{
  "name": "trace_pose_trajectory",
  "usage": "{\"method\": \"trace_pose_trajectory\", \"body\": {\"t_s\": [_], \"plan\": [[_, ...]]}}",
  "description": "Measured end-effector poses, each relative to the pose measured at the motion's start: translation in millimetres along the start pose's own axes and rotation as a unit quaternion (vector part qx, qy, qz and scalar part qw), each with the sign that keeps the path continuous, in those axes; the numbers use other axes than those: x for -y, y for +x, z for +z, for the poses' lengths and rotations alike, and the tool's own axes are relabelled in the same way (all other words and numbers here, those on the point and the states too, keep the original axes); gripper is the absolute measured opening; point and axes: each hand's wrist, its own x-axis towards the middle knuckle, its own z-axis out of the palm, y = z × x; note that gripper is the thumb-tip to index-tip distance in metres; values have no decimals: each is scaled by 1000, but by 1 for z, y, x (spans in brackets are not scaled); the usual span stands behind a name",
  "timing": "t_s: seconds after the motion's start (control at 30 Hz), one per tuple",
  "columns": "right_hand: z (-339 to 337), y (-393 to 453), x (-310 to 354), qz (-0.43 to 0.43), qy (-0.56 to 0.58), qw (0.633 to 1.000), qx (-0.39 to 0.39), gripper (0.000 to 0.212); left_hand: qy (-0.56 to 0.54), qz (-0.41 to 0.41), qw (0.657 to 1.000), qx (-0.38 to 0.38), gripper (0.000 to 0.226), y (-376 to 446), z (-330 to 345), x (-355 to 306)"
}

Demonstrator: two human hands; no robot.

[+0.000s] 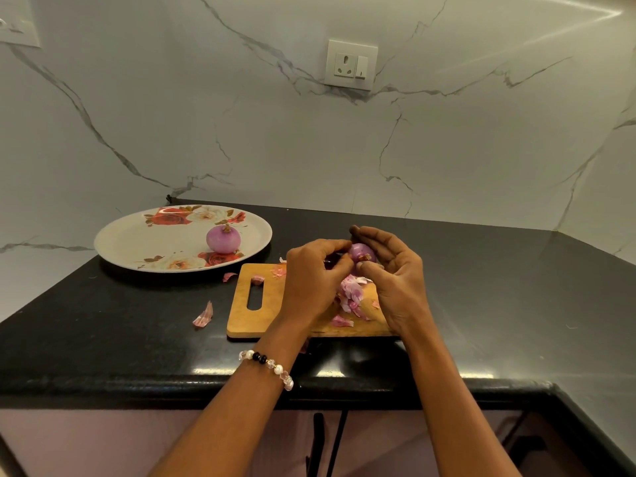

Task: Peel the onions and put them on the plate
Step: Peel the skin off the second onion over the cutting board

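While the small round purple onion (359, 252) was cupped in the right hand (395, 277) and its dry end pinched by the left hand (311, 277), it looked firm, light and slippery, best held around its middle.

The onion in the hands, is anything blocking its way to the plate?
Nothing visible does. The onion is held above the cutting board, and only bare counter with small peel scraps lies toward the plate.

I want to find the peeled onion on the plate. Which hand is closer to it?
Left. The left hand is just right of the plate holding the peeled onion; the right hand is farther right.
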Motion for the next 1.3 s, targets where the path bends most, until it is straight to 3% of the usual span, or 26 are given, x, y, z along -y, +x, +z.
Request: {"method": "trace_pose_trajectory", "body": {"t_s": [0.4, 0.57, 0.73, 1.3], "plan": [[3, -2, 2, 8, 7, 1000, 7, 44, 61, 10, 998, -12, 22, 2, 0, 5], [1, 1, -1, 11, 23, 1000, -15, 44, 17, -10, 999, -38, 22, 1, 0, 4], [0, 0, -1, 4, 12, 1000, -19, 44, -19, 34, 999, 7, 26, 2, 0, 4], [2, -1, 0, 14, -26, 1000, -1, 46, 101, 71, 992, -19, 21, 1, -3, 3]]}}
